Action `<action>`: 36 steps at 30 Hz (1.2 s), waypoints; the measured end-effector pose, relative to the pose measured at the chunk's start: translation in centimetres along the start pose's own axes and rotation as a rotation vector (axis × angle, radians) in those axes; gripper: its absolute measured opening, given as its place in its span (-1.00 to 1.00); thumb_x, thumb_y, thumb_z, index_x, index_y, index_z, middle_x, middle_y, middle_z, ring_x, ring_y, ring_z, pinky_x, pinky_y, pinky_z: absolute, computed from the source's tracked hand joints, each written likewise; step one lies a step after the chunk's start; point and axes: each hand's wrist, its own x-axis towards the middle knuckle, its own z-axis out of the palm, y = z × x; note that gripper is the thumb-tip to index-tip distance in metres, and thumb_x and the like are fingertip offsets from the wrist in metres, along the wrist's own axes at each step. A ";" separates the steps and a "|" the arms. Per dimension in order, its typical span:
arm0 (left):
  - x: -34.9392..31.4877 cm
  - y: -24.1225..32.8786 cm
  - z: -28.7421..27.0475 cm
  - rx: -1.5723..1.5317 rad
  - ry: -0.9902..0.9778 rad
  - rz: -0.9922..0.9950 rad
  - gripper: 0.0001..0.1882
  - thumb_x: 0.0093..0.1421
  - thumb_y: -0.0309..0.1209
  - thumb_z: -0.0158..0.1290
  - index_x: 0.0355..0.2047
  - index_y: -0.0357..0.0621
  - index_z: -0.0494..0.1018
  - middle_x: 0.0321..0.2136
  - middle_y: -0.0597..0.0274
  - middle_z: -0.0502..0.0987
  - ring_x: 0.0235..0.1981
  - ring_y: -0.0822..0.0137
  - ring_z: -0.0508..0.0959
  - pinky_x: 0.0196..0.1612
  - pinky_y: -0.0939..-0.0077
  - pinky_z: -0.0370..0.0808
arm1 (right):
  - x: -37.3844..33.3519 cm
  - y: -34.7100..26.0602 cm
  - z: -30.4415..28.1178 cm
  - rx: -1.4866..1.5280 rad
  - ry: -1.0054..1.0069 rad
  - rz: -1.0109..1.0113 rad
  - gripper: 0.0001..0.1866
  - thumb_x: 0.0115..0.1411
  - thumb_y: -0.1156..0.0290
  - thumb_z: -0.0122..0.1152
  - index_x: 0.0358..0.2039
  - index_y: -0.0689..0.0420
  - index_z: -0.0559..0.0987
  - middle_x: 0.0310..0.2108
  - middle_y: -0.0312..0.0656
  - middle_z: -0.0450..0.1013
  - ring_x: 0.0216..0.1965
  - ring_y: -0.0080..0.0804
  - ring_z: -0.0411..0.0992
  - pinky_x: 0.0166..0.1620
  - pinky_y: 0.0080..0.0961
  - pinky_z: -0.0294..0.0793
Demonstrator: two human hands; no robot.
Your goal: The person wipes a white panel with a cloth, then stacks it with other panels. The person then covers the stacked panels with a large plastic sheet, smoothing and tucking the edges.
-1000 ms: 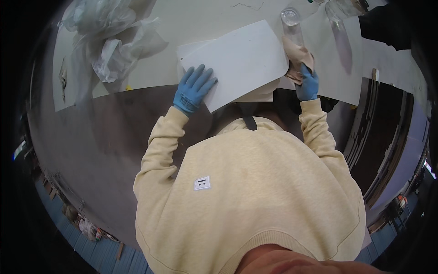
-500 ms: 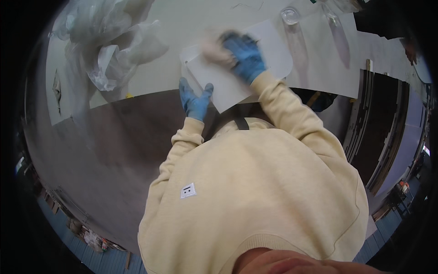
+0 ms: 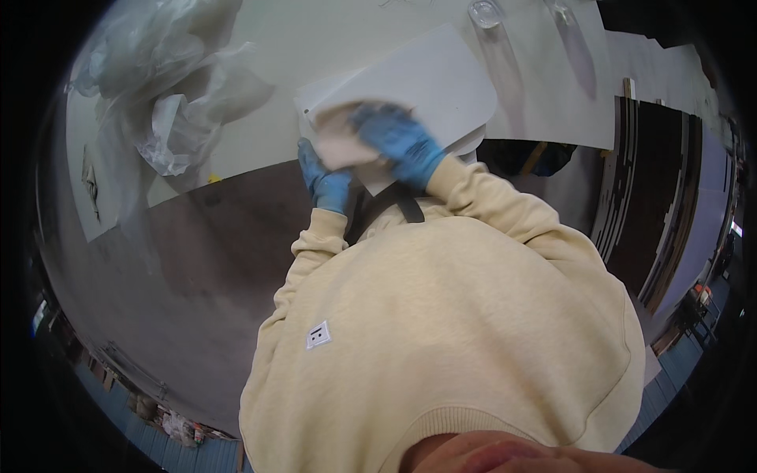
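Note:
A white panel (image 3: 438, 79) with rounded corners lies at an angle near the table's front edge, over another white piece that shows past its edges. My right hand (image 3: 398, 146), in a blue glove, presses a pale pinkish cloth (image 3: 335, 134) onto the panel's near left part. Cloth and fingers are blurred by motion. At the panel's left edge is my left hand (image 3: 325, 180), also blue-gloved, its fingers stretched out and apart. The cloth hides part of the panel beside that hand.
Crumpled clear plastic sheeting (image 3: 177, 110) covers the left of the white table (image 3: 315, 47). Clear bottles, one a clear bottle (image 3: 501, 59) lying down, are beyond the panel. Stacked dark boards (image 3: 643, 181) stand at the right. A yellow scrap (image 3: 214, 179) lies at the table edge.
My right hand has swept the cloth left and nearer to me across the panel, close to my left hand. The view has shifted slightly; my left hand stays at the panel's edge.

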 end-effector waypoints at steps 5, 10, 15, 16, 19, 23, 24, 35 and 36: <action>-1.5 4.8 0.3 0.267 0.015 -0.083 0.25 0.15 -0.17 0.55 0.62 -0.41 0.01 0.60 -0.19 0.12 0.57 -0.06 0.23 0.58 0.17 0.25 | -5.8 13.3 -9.1 0.260 0.631 0.436 -0.40 0.29 0.30 0.41 0.31 0.23 0.56 0.27 0.12 0.56 0.28 0.20 0.51 0.37 0.00 0.49; -1.3 6.5 0.8 0.159 0.004 -0.165 0.28 0.14 -0.12 0.56 0.62 -0.41 0.00 0.61 -0.18 0.09 0.62 -0.09 0.14 0.62 0.14 0.18 | -6.0 9.3 -11.1 -0.035 0.766 0.335 -0.33 0.22 0.57 0.25 0.39 0.33 0.52 0.34 0.23 0.51 0.36 0.21 0.48 0.46 -0.05 0.43; -1.0 5.2 0.4 0.230 -0.002 -0.099 0.28 0.15 -0.13 0.56 0.63 -0.40 -0.01 0.62 -0.19 0.05 0.64 -0.08 0.09 0.64 0.14 0.14 | -5.5 1.8 -5.0 -0.135 0.131 0.110 -0.42 0.11 0.44 0.37 0.19 0.17 0.58 0.29 0.11 0.51 0.34 0.05 0.49 0.48 0.08 0.36; -1.1 4.9 0.4 0.230 0.002 -0.089 0.28 0.15 -0.14 0.56 0.63 -0.40 -0.01 0.63 -0.20 0.05 0.64 -0.08 0.08 0.64 0.14 0.14 | -6.3 3.0 -4.9 -0.101 0.144 0.240 -0.43 0.13 0.40 0.38 0.20 0.18 0.58 0.28 0.14 0.51 0.31 0.08 0.50 0.46 0.06 0.39; -1.2 4.7 0.3 0.177 -0.006 -0.080 0.28 0.15 -0.13 0.56 0.63 -0.39 -0.01 0.63 -0.22 0.03 0.65 -0.06 0.06 0.65 0.14 0.12 | -8.7 11.4 -7.7 -0.229 0.555 0.366 -0.57 0.28 0.28 0.43 0.07 0.25 0.66 -0.15 0.10 0.68 -0.11 0.27 0.64 0.13 0.09 0.60; 0.2 5.8 -0.4 0.213 -0.055 -0.131 0.27 0.16 -0.15 0.56 0.64 -0.39 -0.01 0.63 -0.23 0.04 0.60 -0.07 0.19 0.61 0.15 0.21 | -8.1 18.3 -11.1 -0.045 0.849 0.490 -0.59 0.30 0.42 0.37 0.11 0.33 0.62 0.07 0.25 0.59 0.09 0.40 0.52 0.18 0.10 0.53; 0.9 6.4 -0.9 0.156 -0.080 -0.193 0.26 0.17 -0.16 0.55 0.64 -0.38 -0.01 0.62 -0.23 0.07 0.58 -0.07 0.23 0.59 0.16 0.24 | -7.2 17.7 -11.3 -0.142 0.921 0.410 -0.60 0.29 0.44 0.36 0.10 0.33 0.62 0.08 0.26 0.58 0.11 0.40 0.50 0.18 0.10 0.53; 5.5 6.7 0.3 -0.107 -0.133 -0.140 -0.04 0.39 -0.20 0.40 0.63 -0.21 0.15 0.46 0.03 0.43 0.41 0.17 0.46 0.43 0.31 0.42 | 0.7 9.0 -6.3 -0.233 0.253 0.276 -0.26 0.23 -0.09 0.42 0.34 0.00 0.56 0.46 -0.10 0.40 0.53 0.00 0.28 0.59 0.15 0.07; 5.4 6.5 0.3 -0.117 -0.105 -0.194 -0.05 0.39 -0.21 0.39 0.63 -0.21 0.15 0.46 0.04 0.43 0.40 0.17 0.46 0.43 0.31 0.42 | 1.0 11.1 -6.8 -0.181 0.357 0.367 -0.25 0.24 -0.12 0.40 0.34 0.00 0.56 0.47 -0.10 0.40 0.53 -0.01 0.29 0.58 0.12 0.10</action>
